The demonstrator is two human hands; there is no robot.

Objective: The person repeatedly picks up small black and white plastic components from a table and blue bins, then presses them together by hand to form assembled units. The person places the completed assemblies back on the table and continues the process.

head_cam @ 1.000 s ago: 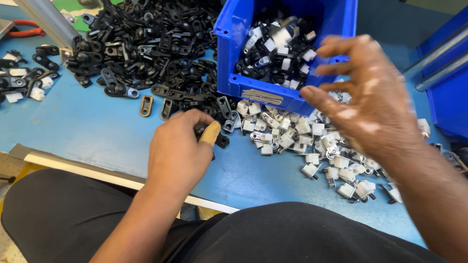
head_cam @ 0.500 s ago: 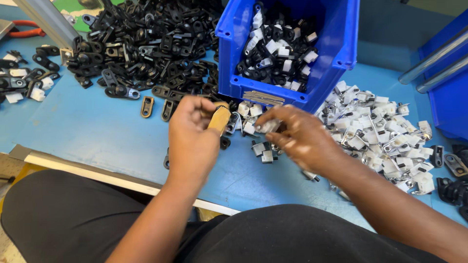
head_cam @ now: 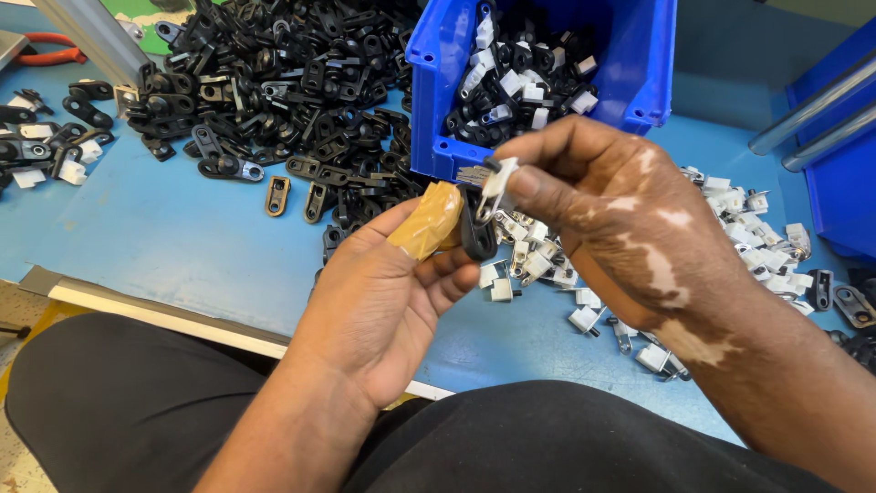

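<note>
The left hand [head_cam: 383, 301] pinched a black clip [head_cam: 476, 224] steady, so the right hand [head_cam: 620, 224] could press a white piece [head_cam: 497, 183] onto it.

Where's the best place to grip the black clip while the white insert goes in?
Probably by its lower body, from below and the left, as the left hand does now. The black clip stands upright with its top end free, where the right hand brings the white insert from the right. A low grip leaves that end clear.
</note>
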